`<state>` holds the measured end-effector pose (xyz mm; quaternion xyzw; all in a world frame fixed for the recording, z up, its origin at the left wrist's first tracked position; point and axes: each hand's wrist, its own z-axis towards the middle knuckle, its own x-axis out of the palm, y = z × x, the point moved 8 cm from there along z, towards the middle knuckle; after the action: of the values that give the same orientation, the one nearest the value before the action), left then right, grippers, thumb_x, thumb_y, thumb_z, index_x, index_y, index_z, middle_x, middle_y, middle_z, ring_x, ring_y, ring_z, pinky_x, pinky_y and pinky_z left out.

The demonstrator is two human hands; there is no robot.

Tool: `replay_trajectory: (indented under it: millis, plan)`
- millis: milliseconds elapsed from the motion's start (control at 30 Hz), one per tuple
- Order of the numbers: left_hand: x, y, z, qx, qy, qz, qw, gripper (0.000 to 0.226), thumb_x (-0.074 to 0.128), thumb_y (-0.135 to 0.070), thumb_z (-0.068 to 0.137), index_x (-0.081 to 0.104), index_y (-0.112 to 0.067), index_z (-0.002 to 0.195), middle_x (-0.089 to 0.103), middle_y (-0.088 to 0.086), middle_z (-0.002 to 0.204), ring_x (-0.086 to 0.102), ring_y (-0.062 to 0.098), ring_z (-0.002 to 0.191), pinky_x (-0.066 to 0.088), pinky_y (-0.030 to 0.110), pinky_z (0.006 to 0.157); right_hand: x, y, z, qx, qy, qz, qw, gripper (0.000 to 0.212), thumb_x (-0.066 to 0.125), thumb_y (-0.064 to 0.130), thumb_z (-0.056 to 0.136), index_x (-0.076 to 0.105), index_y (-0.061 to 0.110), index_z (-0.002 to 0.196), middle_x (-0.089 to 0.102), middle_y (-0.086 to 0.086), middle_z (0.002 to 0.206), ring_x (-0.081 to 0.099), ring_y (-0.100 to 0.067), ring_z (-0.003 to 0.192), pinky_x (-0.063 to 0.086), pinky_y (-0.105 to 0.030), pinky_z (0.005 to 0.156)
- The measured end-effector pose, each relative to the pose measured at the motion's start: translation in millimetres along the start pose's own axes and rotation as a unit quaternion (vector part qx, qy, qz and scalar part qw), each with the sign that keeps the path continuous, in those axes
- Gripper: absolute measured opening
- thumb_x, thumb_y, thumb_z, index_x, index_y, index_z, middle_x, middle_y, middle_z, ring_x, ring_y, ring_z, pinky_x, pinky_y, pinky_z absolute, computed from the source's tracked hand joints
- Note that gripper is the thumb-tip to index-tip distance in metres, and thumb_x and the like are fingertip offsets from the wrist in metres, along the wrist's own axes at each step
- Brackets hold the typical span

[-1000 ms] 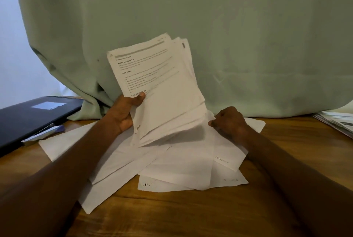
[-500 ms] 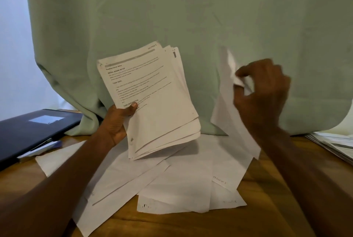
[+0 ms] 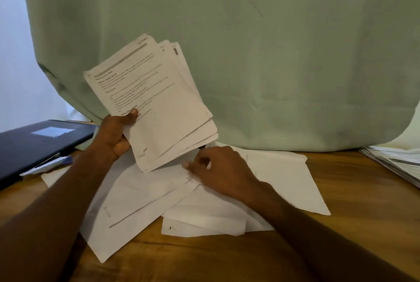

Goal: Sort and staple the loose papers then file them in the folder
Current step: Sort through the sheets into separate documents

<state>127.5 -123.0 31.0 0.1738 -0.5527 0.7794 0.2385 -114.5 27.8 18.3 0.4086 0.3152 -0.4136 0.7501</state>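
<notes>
I'm mid-sort: my left hand [image 3: 113, 136] grips the gathered stack [image 3: 156, 104], and my right hand's [image 3: 218, 170] fingers pinch a loose sheet [image 3: 145, 193] at 6 o'clock below it. Stapling and the folder [image 3: 34, 143], at 9 o'clock on the surface [image 3: 341, 247], are still ahead.

Bare table [image 3: 341, 236] front-right; folder [image 3: 34, 145] blocks left, paper stack [image 3: 395, 163] right.

Loose sheets [image 3: 284, 179] mid-table [image 3: 341, 236]; folder [image 3: 34, 145] far left; paper pile [image 3: 395, 163] far right; curtain [image 3: 250, 54] behind; stack [image 3: 154, 104] above sheets.

Printed text [image 3: 131, 90] blurred, folder [image 3: 34, 145] cut off left
</notes>
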Motion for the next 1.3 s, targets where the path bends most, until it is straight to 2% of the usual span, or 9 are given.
replay_trajectory:
  millis: [67,167,367,500,567,733,900,1133,1300]
  plan:
    - [-4,1,1,-0.008,-0.006,0.011,1.0,0.052,0.06,0.003,0.096,0.054,-0.011,0.146,0.06,0.014,0.143,0.062,0.03,0.125,0.06,0.043,0.091,-21,-21,5,0.043,-0.042,-0.001,0.998,0.031,0.058,0.057,0.095,0.071,0.03,0.087,0.073,0.011,0.087,0.068,-0.009,0.081,0.055,-0.032,0.072]
    - [-9,6,1,-0.029,-0.031,0.03,0.999,0.048,0.062,0.004,0.094,0.06,-0.014,0.139,0.065,0.011,0.137,0.066,0.029,0.118,0.059,0.045,0.09,-47,-76,4,0.104,-0.062,-0.056,0.991,0.012,0.063,0.036,0.097,0.072,0.03,0.103,0.074,0.007,0.107,0.068,-0.015,0.095,0.053,-0.031,0.08]
    - [-20,18,5,-0.043,-0.096,0.132,0.986,0.047,0.069,0.003,0.092,0.061,-0.011,0.136,0.067,0.011,0.133,0.064,0.032,0.115,0.049,0.052,0.105,-35,-168,-7,0.214,0.082,-0.097,0.968,0.061,0.057,0.068,0.09,0.054,0.029,0.137,0.057,-0.001,0.142,0.055,-0.024,0.125,0.046,-0.037,0.098]
    - [-12,12,4,0.021,-0.1,0.216,0.971,0.049,0.071,0.002,0.091,0.061,-0.012,0.137,0.066,0.005,0.131,0.061,0.026,0.116,0.048,0.041,0.106,-35,-173,-1,0.215,0.09,-0.128,0.964,0.082,0.061,0.076,0.082,0.044,0.029,0.147,0.052,-0.001,0.148,0.05,-0.027,0.133,0.041,-0.052,0.109]
    - [-2,11,0,0.05,-0.078,0.224,0.97,0.049,0.069,0.003,0.093,0.059,-0.013,0.138,0.065,0.002,0.129,0.061,0.022,0.115,0.049,0.035,0.102,-42,-174,4,0.216,0.073,-0.13,0.965,0.084,0.071,0.072,0.076,0.049,0.028,0.144,0.053,-0.002,0.144,0.053,-0.026,0.129,0.042,-0.055,0.107]
    - [12,8,-7,0.079,-0.049,0.205,0.974,0.047,0.068,0.004,0.093,0.06,-0.017,0.134,0.069,-0.008,0.115,0.064,0.008,0.104,0.05,0.029,0.098,-58,-184,4,0.227,0.02,-0.146,0.963,0.018,0.078,0.036,0.083,0.068,0.031,0.097,0.065,0.003,0.117,0.061,-0.021,0.105,0.05,-0.036,0.091]
    - [24,10,-12,0.093,-0.015,0.185,0.978,0.046,0.068,0.004,0.092,0.061,-0.018,0.131,0.071,-0.018,0.108,0.067,-0.001,0.099,0.054,0.019,0.087,-67,-184,1,0.253,-0.001,-0.116,0.961,0.022,0.079,0.023,0.079,0.072,0.031,0.098,0.067,-0.001,0.114,0.065,-0.024,0.101,0.053,-0.033,0.084]
    - [31,6,-11,0.102,0.014,0.14,0.985,0.049,0.065,0.005,0.093,0.058,-0.014,0.137,0.069,-0.005,0.124,0.065,0.01,0.114,0.055,0.024,0.095,-145,-147,-18,0.257,-0.253,-0.13,0.924,0.019,0.059,0.016,0.094,0.067,0.015,0.11,0.07,-0.014,0.102,0.058,-0.03,0.079,0.042,-0.032,0.068]
    - [34,12,-9,0.066,0.053,0.103,0.991,0.05,0.066,0.003,0.093,0.058,-0.012,0.14,0.067,0.009,0.134,0.06,0.031,0.129,0.047,0.051,0.109,-172,-129,-33,0.174,-0.404,-0.003,0.898,0.035,0.057,0.011,0.1,0.055,0.022,0.134,0.07,-0.009,0.104,0.063,-0.027,0.083,0.043,-0.031,0.069]
